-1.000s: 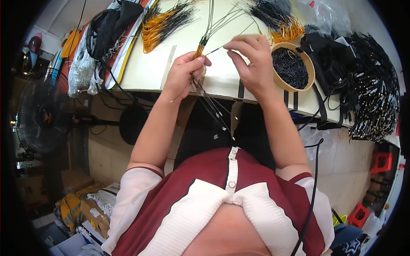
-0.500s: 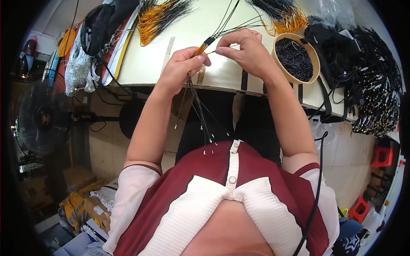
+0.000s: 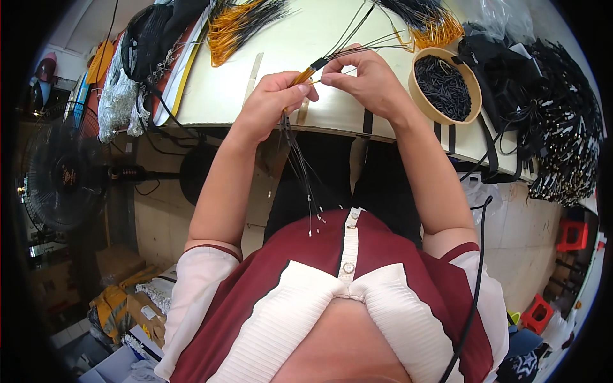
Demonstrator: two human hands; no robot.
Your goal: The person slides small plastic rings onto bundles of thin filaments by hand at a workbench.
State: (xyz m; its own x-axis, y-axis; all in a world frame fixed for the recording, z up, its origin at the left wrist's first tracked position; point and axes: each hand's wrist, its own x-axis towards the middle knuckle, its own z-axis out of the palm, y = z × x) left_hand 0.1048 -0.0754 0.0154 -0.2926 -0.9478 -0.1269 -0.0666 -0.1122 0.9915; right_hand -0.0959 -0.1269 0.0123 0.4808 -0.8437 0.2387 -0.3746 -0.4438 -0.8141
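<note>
Over the near part of the table, my left hand (image 3: 271,107) is closed round a bundle of thin wires (image 3: 300,78). The bundle is orange-yellow in the middle, with a black band (image 3: 318,64) above my fingers. Its dark strands fan out past the band toward the far side, and others hang below the hand with small pale tips. My right hand (image 3: 371,82) pinches at a single thin strand with a yellowish part, just right of the bundle. Its fingertips hide what exactly they grip.
A tan bowl (image 3: 475,113) of short black tubes (image 3: 444,86) stands beyond my right forearm. Orange-and-black wire bundles (image 3: 233,32) lie at the far side, and a dense pile of black cables (image 3: 562,121) hangs at the right edge. A fan (image 3: 64,169) stands left.
Both hands remain close together, with the bundle shifted slightly right. The right hand's fingertips have moved a little down and left, and the hanging strands have swung slightly.
</note>
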